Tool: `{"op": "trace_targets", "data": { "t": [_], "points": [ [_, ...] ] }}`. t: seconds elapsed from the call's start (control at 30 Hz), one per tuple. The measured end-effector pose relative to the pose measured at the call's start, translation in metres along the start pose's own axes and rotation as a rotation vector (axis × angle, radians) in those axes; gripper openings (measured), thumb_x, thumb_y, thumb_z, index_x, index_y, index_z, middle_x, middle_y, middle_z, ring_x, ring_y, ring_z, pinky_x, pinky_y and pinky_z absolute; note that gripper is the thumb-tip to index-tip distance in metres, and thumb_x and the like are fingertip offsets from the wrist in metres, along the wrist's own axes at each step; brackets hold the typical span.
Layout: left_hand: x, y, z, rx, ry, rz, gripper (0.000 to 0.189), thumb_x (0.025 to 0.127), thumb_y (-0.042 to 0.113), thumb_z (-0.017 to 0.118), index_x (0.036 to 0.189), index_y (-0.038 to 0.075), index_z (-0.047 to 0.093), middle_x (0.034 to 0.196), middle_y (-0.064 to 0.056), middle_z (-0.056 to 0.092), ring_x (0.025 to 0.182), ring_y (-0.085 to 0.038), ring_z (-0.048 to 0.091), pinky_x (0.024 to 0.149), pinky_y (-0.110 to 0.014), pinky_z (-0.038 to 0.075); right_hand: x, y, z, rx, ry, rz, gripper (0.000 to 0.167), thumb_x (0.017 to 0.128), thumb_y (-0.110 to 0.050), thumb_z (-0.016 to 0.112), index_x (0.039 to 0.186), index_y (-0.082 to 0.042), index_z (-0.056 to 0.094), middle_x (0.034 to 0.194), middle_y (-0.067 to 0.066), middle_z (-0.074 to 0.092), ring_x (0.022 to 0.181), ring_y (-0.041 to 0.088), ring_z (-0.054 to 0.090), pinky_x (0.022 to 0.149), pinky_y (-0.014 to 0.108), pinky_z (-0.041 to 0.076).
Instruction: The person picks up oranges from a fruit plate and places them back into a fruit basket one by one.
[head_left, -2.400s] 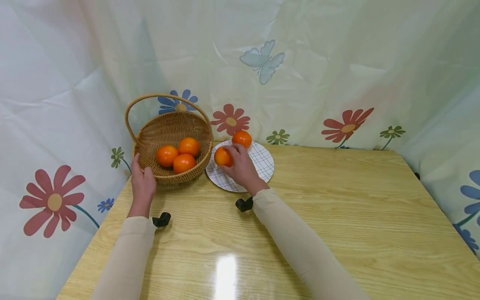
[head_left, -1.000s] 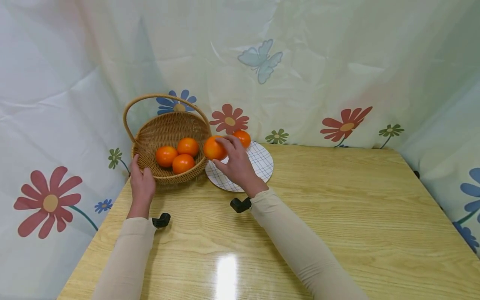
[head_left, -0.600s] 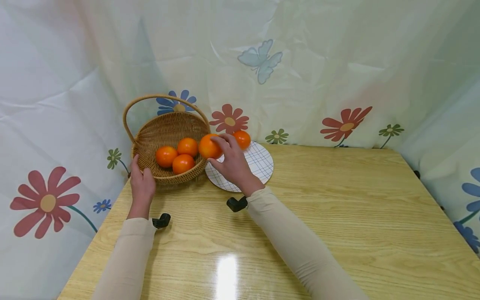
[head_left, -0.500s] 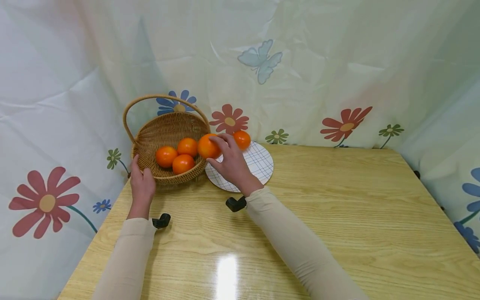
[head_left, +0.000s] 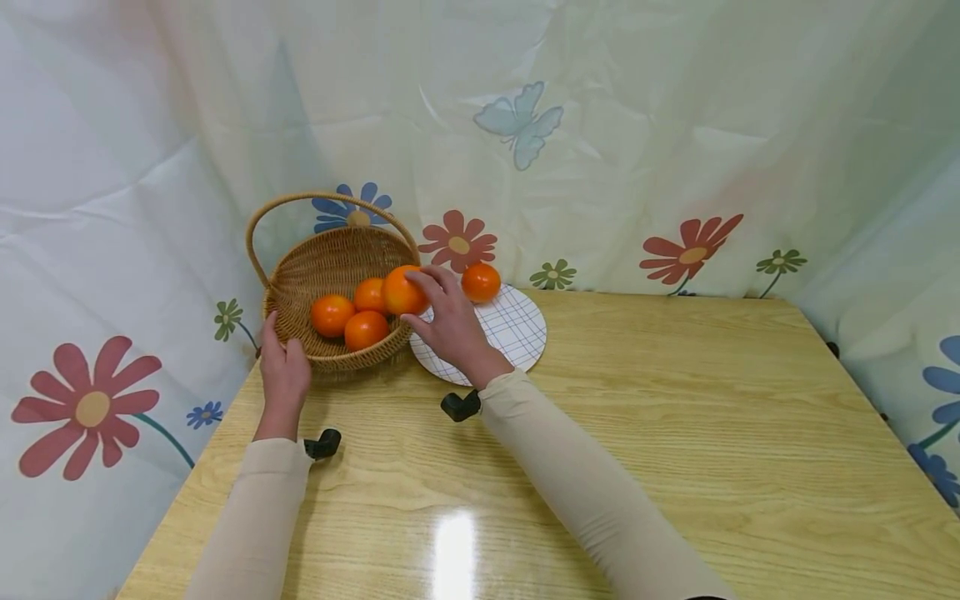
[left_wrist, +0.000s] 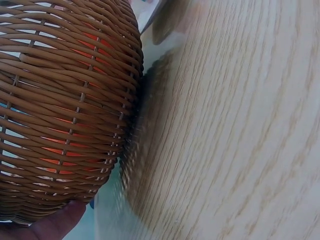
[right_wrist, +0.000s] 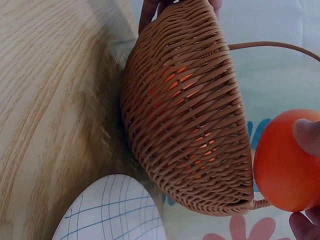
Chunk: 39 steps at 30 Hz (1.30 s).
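Note:
My right hand [head_left: 450,325] grips a round, smooth orange [head_left: 403,290] between thumb and fingers, over the right rim of a wicker basket [head_left: 341,360]. In the right wrist view that orange [right_wrist: 285,160] is right beside the basket's rim. The left hand [head_left: 285,367] holds the basket by its near left side, and one digit presses the weave [left_wrist: 65,100] in the left wrist view. Inside the basket lie three more oranges [head_left: 333,316], one partly hidden behind the held one. Another orange [head_left: 481,282] sits at the back of a round white plate [head_left: 517,333] with a blue grid pattern.
The basket's arched handle [head_left: 322,195] rises at the back, near a flowered curtain [head_left: 600,167]. Wood-grained table [head_left: 675,400] stretches to the right and toward the front. A black wrist mount [head_left: 461,406] sits at the right sleeve, another [head_left: 324,444] at the left.
My right hand has lifted the orange off the plate and carried it left to the basket's rim, now overlapping an orange inside. The left hand has stayed on the basket.

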<state>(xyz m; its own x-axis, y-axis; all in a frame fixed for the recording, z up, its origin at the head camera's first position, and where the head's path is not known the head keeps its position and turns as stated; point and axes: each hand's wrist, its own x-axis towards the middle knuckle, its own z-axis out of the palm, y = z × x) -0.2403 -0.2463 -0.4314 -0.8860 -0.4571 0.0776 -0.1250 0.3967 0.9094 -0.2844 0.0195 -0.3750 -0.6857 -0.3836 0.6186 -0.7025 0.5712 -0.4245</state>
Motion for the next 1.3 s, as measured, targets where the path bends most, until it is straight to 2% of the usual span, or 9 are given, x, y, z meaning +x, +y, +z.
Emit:
{"op": "trace_targets", "data": {
  "t": [0.23, 0.43, 0.63, 0.9, 1.1, 1.3],
  "points": [
    [-0.001, 0.0, 0.001, -0.008, 0.001, 0.004, 0.06, 0.097, 0.027, 0.023, 0.156, 0.028, 0.011, 0.164, 0.002, 0.01, 0.149, -0.024, 0.015, 0.12, -0.048, 0.017, 0.003, 0.0, 0.006, -0.003, -0.016, 0.005, 0.055, 0.087, -0.031, 0.071, 0.135, -0.013, 0.051, 0.141, 0.014, 0.044, 0.123, 0.029, 0.052, 0.102, 0.04, 0.047],
    [-0.003, 0.003, 0.001, -0.009, -0.013, 0.002, 0.06, 0.097, 0.027, 0.023, 0.156, 0.029, 0.01, 0.164, 0.001, 0.009, 0.147, -0.025, 0.018, 0.119, -0.049, 0.018, 0.003, -0.001, 0.011, 0.006, -0.033, 0.012, 0.053, 0.089, -0.032, 0.068, 0.135, -0.013, 0.05, 0.144, 0.013, 0.042, 0.124, 0.028, 0.052, 0.101, 0.035, 0.048],
    [-0.002, 0.003, 0.0, -0.001, -0.019, -0.002, 0.061, 0.097, 0.028, 0.022, 0.156, 0.032, 0.009, 0.163, -0.001, 0.012, 0.148, -0.027, 0.018, 0.119, -0.05, 0.02, 0.002, -0.001, 0.011, 0.021, -0.038, 0.023, 0.046, 0.091, -0.028, 0.066, 0.132, -0.012, 0.054, 0.143, 0.013, 0.044, 0.123, 0.027, 0.053, 0.101, 0.035, 0.048],
    [-0.001, 0.003, -0.001, -0.009, -0.01, 0.011, 0.06, 0.097, 0.027, 0.022, 0.156, 0.029, 0.01, 0.163, -0.004, 0.014, 0.145, -0.028, 0.024, 0.118, -0.05, 0.02, -0.005, 0.01, 0.011, 0.009, -0.017, 0.035, 0.04, 0.09, -0.024, 0.068, 0.126, -0.009, 0.059, 0.137, 0.015, 0.049, 0.126, 0.027, 0.049, 0.104, 0.039, 0.046],
    [-0.001, 0.002, -0.001, -0.015, -0.009, 0.024, 0.061, 0.097, 0.027, 0.021, 0.156, 0.029, 0.01, 0.162, -0.006, 0.016, 0.137, -0.032, 0.032, 0.115, -0.049, 0.024, -0.009, 0.019, 0.011, 0.009, -0.016, 0.068, 0.041, 0.09, -0.024, 0.069, 0.127, -0.009, 0.059, 0.134, 0.012, 0.049, 0.123, 0.026, 0.05, 0.102, 0.039, 0.047],
    [-0.001, 0.002, -0.002, -0.003, -0.016, 0.013, 0.06, 0.097, 0.029, 0.021, 0.156, 0.03, 0.009, 0.163, -0.004, 0.013, 0.145, -0.031, 0.024, 0.117, -0.051, 0.022, -0.012, 0.024, 0.012, -0.001, -0.027, 0.093, 0.042, 0.09, -0.025, 0.068, 0.129, -0.012, 0.059, 0.134, 0.009, 0.05, 0.124, 0.023, 0.05, 0.101, 0.038, 0.048]
  ]
}}
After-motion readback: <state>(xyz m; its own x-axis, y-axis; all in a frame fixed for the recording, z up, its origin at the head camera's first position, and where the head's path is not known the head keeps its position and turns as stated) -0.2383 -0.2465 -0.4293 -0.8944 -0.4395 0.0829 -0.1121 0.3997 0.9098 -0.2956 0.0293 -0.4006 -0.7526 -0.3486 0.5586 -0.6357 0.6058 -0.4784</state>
